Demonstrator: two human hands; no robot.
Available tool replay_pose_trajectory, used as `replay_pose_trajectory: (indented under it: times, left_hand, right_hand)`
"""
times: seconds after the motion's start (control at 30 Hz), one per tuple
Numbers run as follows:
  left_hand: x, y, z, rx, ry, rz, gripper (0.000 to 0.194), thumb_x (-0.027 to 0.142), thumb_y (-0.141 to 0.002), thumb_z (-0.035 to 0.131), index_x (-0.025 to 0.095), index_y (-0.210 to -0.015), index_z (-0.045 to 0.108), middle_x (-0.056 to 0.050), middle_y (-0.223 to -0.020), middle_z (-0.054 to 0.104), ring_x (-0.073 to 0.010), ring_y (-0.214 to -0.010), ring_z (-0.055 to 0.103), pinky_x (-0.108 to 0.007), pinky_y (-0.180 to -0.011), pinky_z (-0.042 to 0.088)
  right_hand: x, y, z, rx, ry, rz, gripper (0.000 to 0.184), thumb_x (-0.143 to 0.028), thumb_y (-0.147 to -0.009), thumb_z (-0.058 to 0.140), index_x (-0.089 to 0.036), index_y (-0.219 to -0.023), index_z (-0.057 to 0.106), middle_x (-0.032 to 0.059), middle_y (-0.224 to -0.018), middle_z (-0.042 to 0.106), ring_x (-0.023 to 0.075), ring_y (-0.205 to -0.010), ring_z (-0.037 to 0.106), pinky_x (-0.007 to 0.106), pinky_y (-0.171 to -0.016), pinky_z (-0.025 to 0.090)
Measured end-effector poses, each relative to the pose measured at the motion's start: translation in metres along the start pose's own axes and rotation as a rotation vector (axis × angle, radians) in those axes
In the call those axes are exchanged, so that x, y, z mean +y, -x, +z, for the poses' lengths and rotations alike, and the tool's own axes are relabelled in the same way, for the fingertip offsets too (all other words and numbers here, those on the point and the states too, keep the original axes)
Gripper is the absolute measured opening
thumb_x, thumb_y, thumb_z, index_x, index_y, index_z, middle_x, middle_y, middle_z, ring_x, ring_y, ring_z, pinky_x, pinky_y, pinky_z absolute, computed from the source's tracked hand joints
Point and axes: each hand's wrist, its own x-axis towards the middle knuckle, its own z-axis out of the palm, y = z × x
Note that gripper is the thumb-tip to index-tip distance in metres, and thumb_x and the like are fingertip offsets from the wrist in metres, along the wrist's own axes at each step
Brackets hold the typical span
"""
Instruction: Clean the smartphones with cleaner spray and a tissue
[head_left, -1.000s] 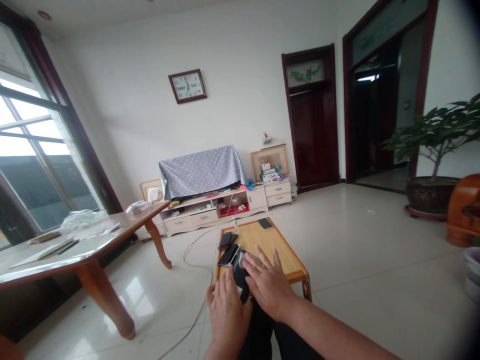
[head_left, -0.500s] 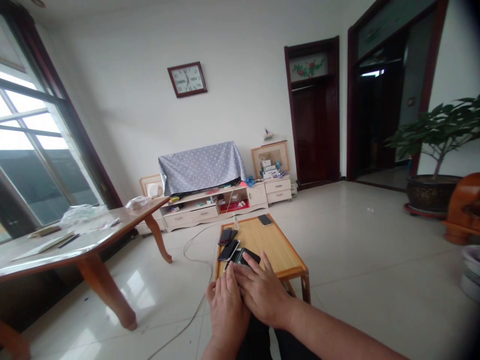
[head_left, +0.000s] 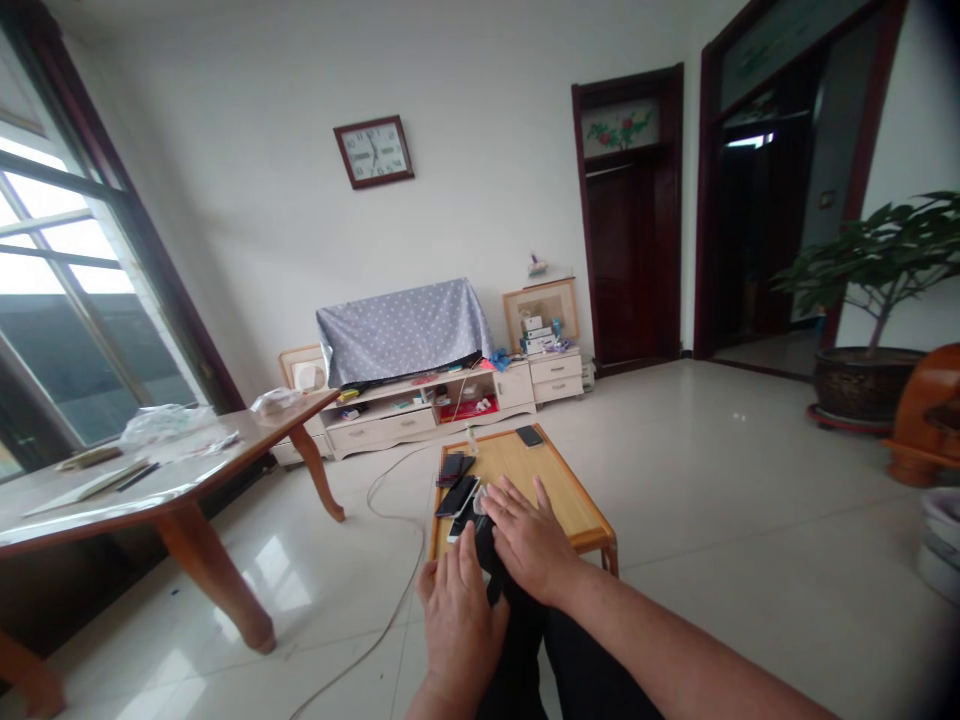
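Note:
A small wooden table (head_left: 559,485) stands in front of my knees. My right hand (head_left: 529,540) lies flat with fingers stretched out over a dark phone-like object (head_left: 484,535) at the table's near edge. My left hand (head_left: 461,620) rests beside it, fingers extended against the same dark object near my lap. Two more dark phones (head_left: 456,480) lie at the table's left side, and another small phone (head_left: 529,436) sits at its far edge.
A large wooden table (head_left: 150,490) with papers and plastic stands at the left. A white cable (head_left: 390,520) runs across the tiled floor. A low TV cabinet (head_left: 420,410) with a covered set lines the far wall. A potted plant (head_left: 870,370) stands at the right.
My right hand slid a little away along the dark object while my left hand drew back toward my lap. The camera view tilted slightly.

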Motion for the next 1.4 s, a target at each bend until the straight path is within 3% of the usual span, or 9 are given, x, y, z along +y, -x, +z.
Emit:
replay_pose_trajectory:
  times: [0.1, 0.23, 0.3, 0.47, 0.67, 0.83, 1.0, 1.17, 1.4]
  left_hand:
    - [-0.005, -0.005, -0.002, -0.008, -0.006, -0.076, 0.074, 0.026, -0.084, 0.058, 0.015, -0.152, 0.030, -0.018, -0.140, 0.057, -0.0299, -0.125, 0.057, -0.049, -0.108, 0.032]
    - [-0.012, -0.006, -0.002, -0.050, -0.009, -0.142, 0.074, 0.024, -0.082, 0.058, 0.016, -0.151, 0.030, -0.017, -0.137, 0.059, -0.0290, -0.126, 0.056, -0.047, -0.107, 0.033]
    - [-0.012, -0.005, -0.001, -0.062, -0.012, -0.145, 0.074, 0.024, -0.082, 0.058, 0.015, -0.150, 0.030, -0.017, -0.138, 0.059, -0.0286, -0.126, 0.056, -0.048, -0.107, 0.032]
    - [-0.008, -0.008, 0.000, -0.053, -0.015, -0.142, 0.074, 0.029, -0.082, 0.059, 0.015, -0.149, 0.030, -0.018, -0.142, 0.057, -0.0299, -0.125, 0.057, -0.049, -0.107, 0.032]
    - [-0.011, -0.009, 0.006, -0.026, -0.003, -0.161, 0.069, 0.029, -0.085, 0.057, 0.015, -0.147, 0.033, -0.018, -0.140, 0.058, -0.0295, -0.125, 0.057, -0.049, -0.103, 0.036]
    - [-0.011, 0.001, 0.009, 0.022, -0.031, -0.028, 0.070, 0.021, -0.080, 0.059, 0.014, -0.146, 0.036, -0.017, -0.135, 0.061, -0.0296, -0.119, 0.061, -0.049, -0.103, 0.037]
    - [0.000, 0.002, 0.003, 0.060, -0.014, 0.056, 0.068, 0.016, -0.080, 0.058, 0.016, -0.145, 0.038, -0.015, -0.134, 0.062, -0.0284, -0.121, 0.059, -0.050, -0.108, 0.034]
    - [0.000, 0.000, 0.000, 0.079, -0.003, 0.095, 0.065, 0.016, -0.081, 0.058, 0.016, -0.144, 0.041, -0.015, -0.133, 0.063, -0.0283, -0.121, 0.060, -0.051, -0.109, 0.034]
    - [-0.005, 0.002, 0.001, 0.049, -0.027, 0.151, 0.069, 0.019, -0.083, 0.058, 0.016, -0.148, 0.037, -0.015, -0.137, 0.061, -0.0292, -0.125, 0.057, -0.051, -0.110, 0.034]
  right_hand:
    - [-0.006, 0.017, 0.008, 0.017, 0.002, 0.004, 0.052, -0.026, -0.101, 0.039, -0.020, -0.153, 0.042, 0.0096, -0.160, 0.037, 0.0287, -0.151, 0.027, 0.063, -0.123, 0.003]
    - [-0.018, 0.045, 0.016, -0.029, -0.028, -0.129, 0.056, -0.023, -0.100, 0.042, -0.024, -0.155, 0.038, 0.0062, -0.160, 0.038, 0.0262, -0.152, 0.027, 0.061, -0.124, 0.003]
    - [-0.017, 0.046, 0.015, -0.048, -0.031, -0.163, 0.054, -0.022, -0.099, 0.043, -0.026, -0.154, 0.041, 0.0056, -0.158, 0.041, 0.0265, -0.151, 0.028, 0.063, -0.123, 0.002]
    - [-0.006, 0.028, 0.008, 0.027, 0.021, 0.005, 0.051, -0.024, -0.101, 0.042, -0.020, -0.151, 0.045, 0.0107, -0.159, 0.039, 0.0302, -0.151, 0.028, 0.065, -0.122, 0.006]
    - [-0.012, 0.039, 0.019, -0.008, -0.042, -0.150, 0.050, -0.018, -0.099, 0.043, -0.024, -0.149, 0.047, 0.0066, -0.154, 0.047, 0.0238, -0.147, 0.038, 0.059, -0.125, 0.007]
    - [0.004, 0.019, 0.019, 0.150, -0.100, -0.028, 0.038, -0.014, -0.099, 0.045, -0.024, -0.130, 0.065, 0.0076, -0.142, 0.061, 0.0231, -0.135, 0.053, 0.052, -0.120, 0.027]
    - [0.023, -0.010, 0.006, 0.323, -0.350, 0.189, 0.022, -0.016, -0.094, 0.056, -0.023, -0.102, 0.075, 0.0057, -0.107, 0.076, 0.0198, -0.103, 0.069, 0.033, -0.093, 0.050]
    - [0.037, -0.012, -0.006, 0.263, -0.588, 0.389, 0.010, -0.021, -0.084, 0.065, -0.022, -0.087, 0.074, 0.0016, -0.086, 0.076, 0.0177, -0.081, 0.069, 0.026, -0.074, 0.050]
    - [0.044, 0.000, -0.010, 0.209, -0.484, 0.412, 0.009, -0.026, -0.082, 0.065, -0.021, -0.078, 0.071, 0.0003, -0.077, 0.072, 0.0162, -0.074, 0.064, 0.024, -0.066, 0.043]
